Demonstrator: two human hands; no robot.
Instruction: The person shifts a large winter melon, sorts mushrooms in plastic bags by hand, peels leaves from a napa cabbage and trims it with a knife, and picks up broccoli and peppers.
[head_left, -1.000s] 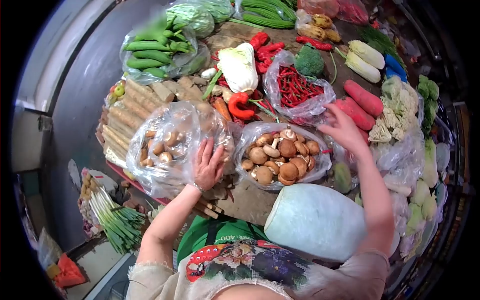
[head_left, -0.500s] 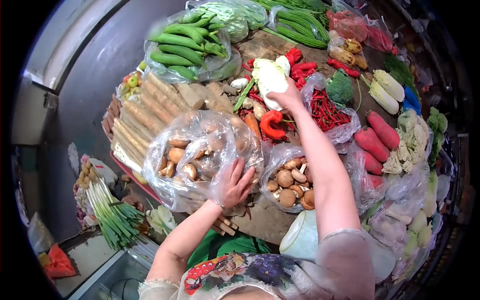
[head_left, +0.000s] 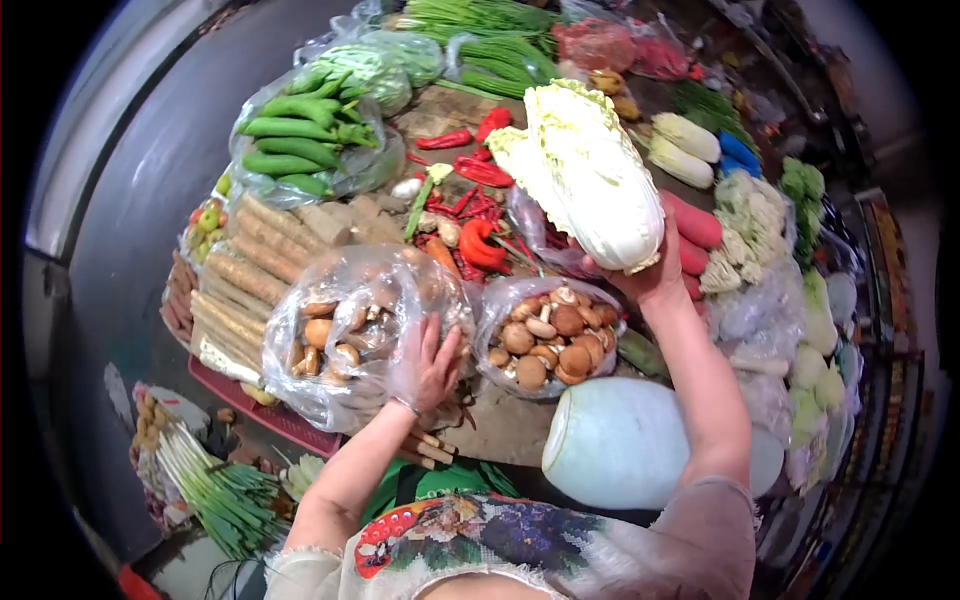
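Napa cabbage (head_left: 585,175), right of upper centre: oblong, smooth thick white ribs, crinkled pale-yellow leaf tips. Right hand (head_left: 645,272) clasps its base. Left hand (head_left: 434,368), fingers slightly spread, rests on crinkly clear plastic bag (head_left: 388,335), rounded brown-capped mushrooms (head_left: 317,332) inside.

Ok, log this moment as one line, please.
left hand: against clear mushroom bag | right hand: gripping napa cabbage, held aloft | nearby: second mushroom bag, pale melon
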